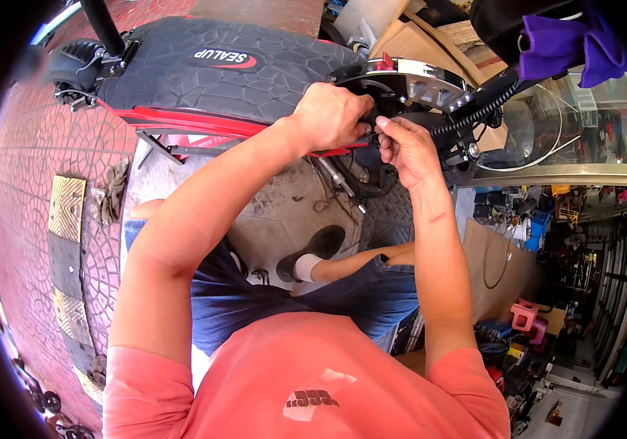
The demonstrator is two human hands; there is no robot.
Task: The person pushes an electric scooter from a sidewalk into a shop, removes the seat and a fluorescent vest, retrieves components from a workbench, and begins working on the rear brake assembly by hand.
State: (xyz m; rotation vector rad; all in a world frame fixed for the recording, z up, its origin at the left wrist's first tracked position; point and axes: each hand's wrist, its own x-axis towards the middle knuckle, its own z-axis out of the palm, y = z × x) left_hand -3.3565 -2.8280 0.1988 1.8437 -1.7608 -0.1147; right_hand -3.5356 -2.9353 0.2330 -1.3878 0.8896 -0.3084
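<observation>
A scooter's wide black deck [189,69] with a stone-like pattern and red side trim lies across the far side of my workspace. At its right end is a dark wheel area under a black and silver fender [427,82]. My left hand [331,117] reaches in just below the fender, its fingers curled inward. Right beside it, my right hand [408,150] has thumb and fingers pinched together. The fingertips of both hands nearly meet; whatever small dark part they grip there is too hidden to name. Under them, a metal rod and thin cables [335,175] hang below the deck.
A black coil spring [478,102] and a purple cloth [558,47] are at the far right. Cardboard [408,47] leans behind the fender. Below the deck stands a red and black support frame [170,143]. A yellow-black ramp strip [68,208] lies on red paving at left; shop clutter fills the right.
</observation>
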